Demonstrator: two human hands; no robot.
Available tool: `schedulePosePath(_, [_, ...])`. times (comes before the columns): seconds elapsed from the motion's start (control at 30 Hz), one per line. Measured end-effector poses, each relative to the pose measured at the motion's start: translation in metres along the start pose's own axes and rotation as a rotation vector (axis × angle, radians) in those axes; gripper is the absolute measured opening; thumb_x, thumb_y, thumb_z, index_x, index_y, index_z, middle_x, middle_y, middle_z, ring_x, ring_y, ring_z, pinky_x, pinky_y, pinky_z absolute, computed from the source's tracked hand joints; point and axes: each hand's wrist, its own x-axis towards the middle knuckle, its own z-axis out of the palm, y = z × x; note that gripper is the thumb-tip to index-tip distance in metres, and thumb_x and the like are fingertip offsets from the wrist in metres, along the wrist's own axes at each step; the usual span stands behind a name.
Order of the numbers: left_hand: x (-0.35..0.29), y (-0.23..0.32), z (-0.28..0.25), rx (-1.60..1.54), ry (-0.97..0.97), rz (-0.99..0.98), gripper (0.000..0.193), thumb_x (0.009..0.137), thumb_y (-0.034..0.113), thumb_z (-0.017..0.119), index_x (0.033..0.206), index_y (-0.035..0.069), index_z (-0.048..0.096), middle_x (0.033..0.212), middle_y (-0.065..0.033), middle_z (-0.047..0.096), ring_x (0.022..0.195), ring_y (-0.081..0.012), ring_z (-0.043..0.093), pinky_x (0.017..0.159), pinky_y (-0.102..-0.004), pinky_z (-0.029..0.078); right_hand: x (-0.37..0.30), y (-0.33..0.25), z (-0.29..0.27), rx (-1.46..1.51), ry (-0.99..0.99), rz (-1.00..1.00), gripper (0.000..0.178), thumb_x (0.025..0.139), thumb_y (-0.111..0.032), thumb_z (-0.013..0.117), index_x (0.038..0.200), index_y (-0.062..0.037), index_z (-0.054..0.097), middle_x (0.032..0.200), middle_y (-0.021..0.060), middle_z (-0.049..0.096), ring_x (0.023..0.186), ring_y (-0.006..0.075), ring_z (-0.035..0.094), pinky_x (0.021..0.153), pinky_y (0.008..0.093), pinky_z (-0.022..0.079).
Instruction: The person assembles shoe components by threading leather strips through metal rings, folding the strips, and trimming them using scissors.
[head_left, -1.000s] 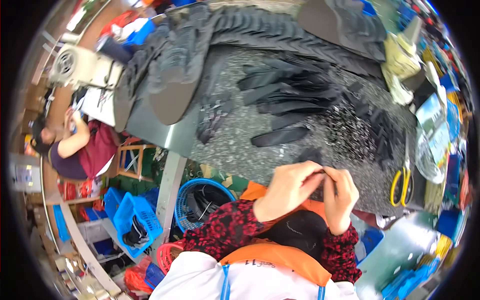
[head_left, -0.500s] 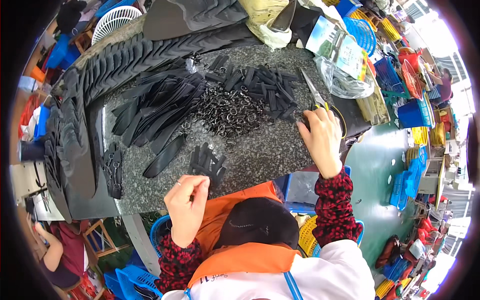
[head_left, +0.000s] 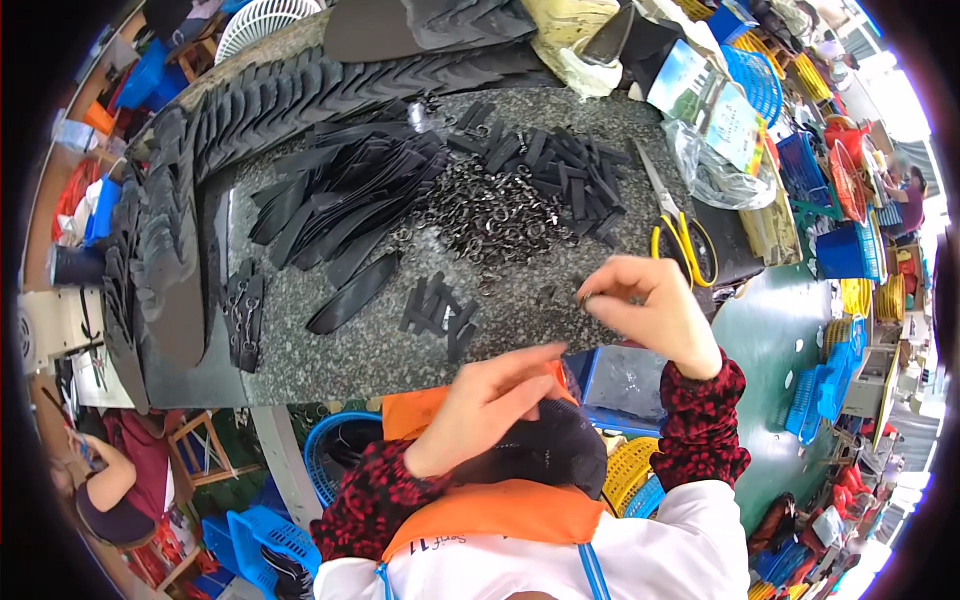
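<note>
My right hand [head_left: 650, 305] hovers over the front right of the speckled stone tabletop [head_left: 290, 355], thumb and forefinger pinched. A small dark bit shows at its fingertips, too small to name. My left hand [head_left: 490, 405] is at the table's front edge, fingers stretched toward the right hand, slightly blurred, with nothing visible in it. A pile of metal clasps and rings [head_left: 490, 215] lies beyond the hands. Short black strips [head_left: 575, 175] are heaped behind it on the right, with several more strips [head_left: 437, 308] nearer. Yellow-handled scissors [head_left: 675, 220] lie past my right hand.
Long black strap pieces [head_left: 340, 195] fan out left of the clasps. Finished-looking straps with clasps [head_left: 243, 315] lie at the left. Overlapping black panels [head_left: 290, 110] line the back. A clear plastic bag [head_left: 715, 170] sits far right. A blue bin [head_left: 625, 380] stands below the front edge.
My right hand has come away from the scissors, nearer and pinched. My left hand has moved right and stretched its fingers out. The whole view has shifted slightly.
</note>
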Motion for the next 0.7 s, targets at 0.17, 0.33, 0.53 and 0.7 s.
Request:
schedulePosePath(0.17, [0.016, -0.005, 0.004, -0.275, 0.088, 0.038, 0.039, 0.102, 0.018, 0.049, 0.137, 0.001, 0.049, 0.091, -0.0015, 0.064, 0.067, -0.0050, 0.055, 0.061, -0.0203, 0.046, 0.003, 0.001, 0.028, 0.144, -0.144, -0.041, 0.017, 0.084, -0.008, 0.066, 0.098, 0.0013, 0.069, 0.078, 0.0035, 0.067, 0.071, 0.0064, 0.059, 0.066, 0.0243, 0.049])
schedulePosePath(0.33, [0.012, -0.011, -0.011, -0.525, 0.252, 0.123, 0.026, 0.099, 0.016, 0.057, 0.119, 0.000, 0.063, 0.085, -0.0014, 0.063, 0.063, -0.0060, 0.054, 0.058, -0.0199, 0.044, 0.004, 0.004, 0.043, 0.219, -0.158, -0.027, 0.017, 0.084, -0.009, 0.067, 0.096, 0.0023, 0.070, 0.081, 0.0055, 0.068, 0.074, 0.0092, 0.061, 0.068, 0.0258, 0.051])
schedulePosePath(0.53, [0.010, -0.009, -0.018, -0.578, 0.294, 0.198, 0.014, 0.095, 0.009, 0.061, 0.105, 0.002, 0.068, 0.095, -0.0068, 0.067, 0.065, -0.0138, 0.059, 0.060, -0.0254, 0.047, 0.003, 0.009, 0.054, 0.273, -0.179, -0.032, 0.016, 0.085, -0.010, 0.069, 0.094, 0.0024, 0.069, 0.079, 0.0056, 0.067, 0.071, 0.0089, 0.060, 0.067, 0.0265, 0.050])
schedulePosePath(0.7, [0.009, -0.009, -0.020, -0.585, 0.308, 0.296, 0.013, 0.094, 0.009, 0.062, 0.104, 0.003, 0.068, 0.103, -0.0085, 0.067, 0.072, -0.0137, 0.062, 0.060, -0.0258, 0.049, 0.003, 0.011, 0.058, 0.266, -0.200, -0.028, 0.015, 0.085, -0.011, 0.069, 0.093, 0.0025, 0.069, 0.075, 0.0047, 0.067, 0.070, 0.0078, 0.058, 0.066, 0.0260, 0.049])
